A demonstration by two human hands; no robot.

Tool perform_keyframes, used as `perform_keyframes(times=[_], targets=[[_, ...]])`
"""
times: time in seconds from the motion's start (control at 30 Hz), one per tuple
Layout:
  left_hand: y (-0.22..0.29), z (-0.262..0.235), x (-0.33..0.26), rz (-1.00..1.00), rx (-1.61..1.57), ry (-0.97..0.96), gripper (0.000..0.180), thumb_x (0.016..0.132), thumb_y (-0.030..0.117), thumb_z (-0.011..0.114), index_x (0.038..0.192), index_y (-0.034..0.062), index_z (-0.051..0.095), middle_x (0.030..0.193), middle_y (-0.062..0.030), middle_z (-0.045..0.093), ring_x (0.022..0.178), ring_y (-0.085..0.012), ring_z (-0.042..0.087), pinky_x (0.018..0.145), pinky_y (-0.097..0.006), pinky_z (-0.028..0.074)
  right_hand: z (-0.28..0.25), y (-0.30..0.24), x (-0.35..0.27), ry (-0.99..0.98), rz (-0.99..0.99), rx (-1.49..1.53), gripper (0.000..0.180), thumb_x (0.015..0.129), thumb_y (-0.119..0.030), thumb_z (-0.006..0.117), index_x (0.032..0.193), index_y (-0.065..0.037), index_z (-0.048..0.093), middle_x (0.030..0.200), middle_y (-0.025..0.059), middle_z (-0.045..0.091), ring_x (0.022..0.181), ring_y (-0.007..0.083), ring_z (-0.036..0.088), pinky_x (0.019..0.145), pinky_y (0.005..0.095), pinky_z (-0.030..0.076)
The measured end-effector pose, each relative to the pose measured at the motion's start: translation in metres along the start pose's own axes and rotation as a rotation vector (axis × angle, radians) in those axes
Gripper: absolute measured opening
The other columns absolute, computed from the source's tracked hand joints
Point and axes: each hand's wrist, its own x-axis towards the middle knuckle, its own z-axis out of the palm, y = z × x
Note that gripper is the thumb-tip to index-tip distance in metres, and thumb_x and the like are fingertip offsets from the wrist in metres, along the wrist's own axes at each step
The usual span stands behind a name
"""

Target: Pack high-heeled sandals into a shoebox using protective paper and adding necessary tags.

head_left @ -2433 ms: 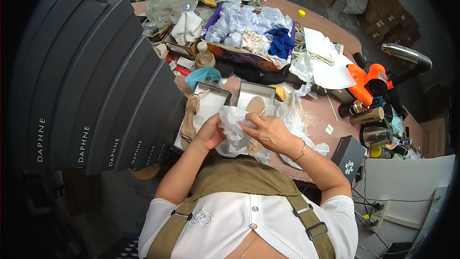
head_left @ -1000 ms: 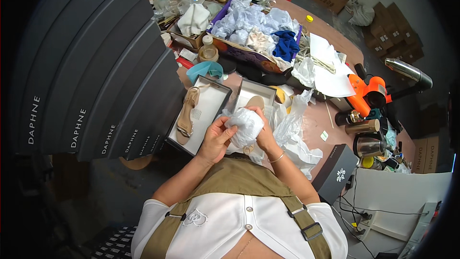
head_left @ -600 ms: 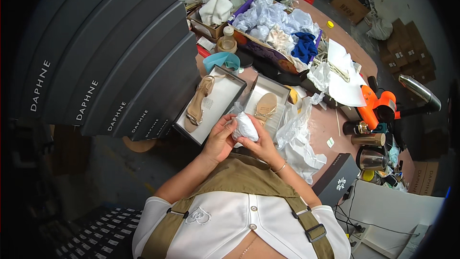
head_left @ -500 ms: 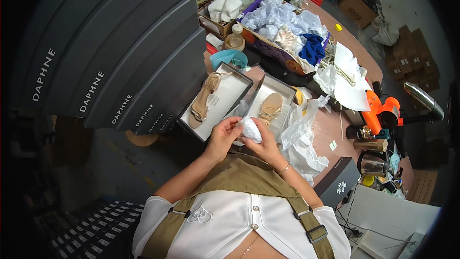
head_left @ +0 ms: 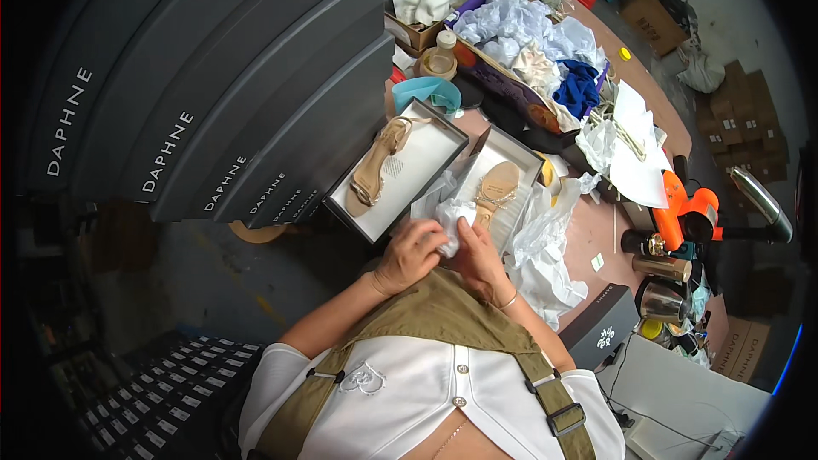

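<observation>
Between both hands [head_left: 407,259], a white wad [head_left: 456,218] points lengthwise forward.

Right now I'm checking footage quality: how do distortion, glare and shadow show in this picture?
Head view: fisheye distortion bows the stacked dark-grey boxes; glare streaks the silver cylindrical nozzle; the grey floor at left is dim; the crumpled white wad is bright, its creases hard to make out.

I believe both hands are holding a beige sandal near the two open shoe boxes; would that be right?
The thing held is wrong: in the head view, the left hand and right hand hold a crumpled white wad, near the two open shoe boxes as you say.
</observation>
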Motion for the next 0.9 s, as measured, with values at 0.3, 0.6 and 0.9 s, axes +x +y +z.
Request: perform_keyframes(times=[0.3, 0.6, 0.9], targets=[[-0.152, -0.06, -0.008, -0.291, 0.504, -0.458, 0.032, 0.08, 0.004, 0.052, 0.111, 0.0046, 0.056, 0.124, -0.0162, 0.049, 0.118, -0.0321, 0.045, 0.099, -0.044, 0.039, -0.005, -0.022, 0.012, 0.005, -0.18, -0.364, 0.035, 0.095, -0.019, 0.054, 0.124, 0.001, 0.049, 0.113, 0.0069, 0.06, 0.1, 0.0148, 0.058, 0.089, 0.0293, 0.045], [-0.117, -0.017, 0.029, -0.202, 0.084, -0.416, 0.02, 0.073, 0.01, 0.061, 0.091, 0.003, 0.057, 0.081, -0.0134, 0.06, 0.088, -0.0331, 0.058, 0.092, -0.047, 0.039, 0.051, -0.036, 0.085, -0.087, -0.328, -0.236, 0.029, 0.093, -0.015, 0.058, 0.119, -0.003, 0.052, 0.107, 0.0031, 0.061, 0.095, 0.0114, 0.057, 0.082, 0.0256, 0.046], [-0.103, -0.008, -0.006, -0.099, 0.045, -0.23, 0.017, 0.076, 0.004, 0.061, 0.093, 0.0046, 0.058, 0.088, -0.0109, 0.058, 0.088, -0.0307, 0.058, 0.081, -0.041, 0.044, 0.008, 0.028, 0.138, -0.001, -0.453, -1.292, 0.032, 0.082, -0.014, 0.068, 0.11, -0.002, 0.058, 0.083, 0.0138, 0.064, 0.074, 0.02, 0.061, 0.069, 0.0323, 0.049]])
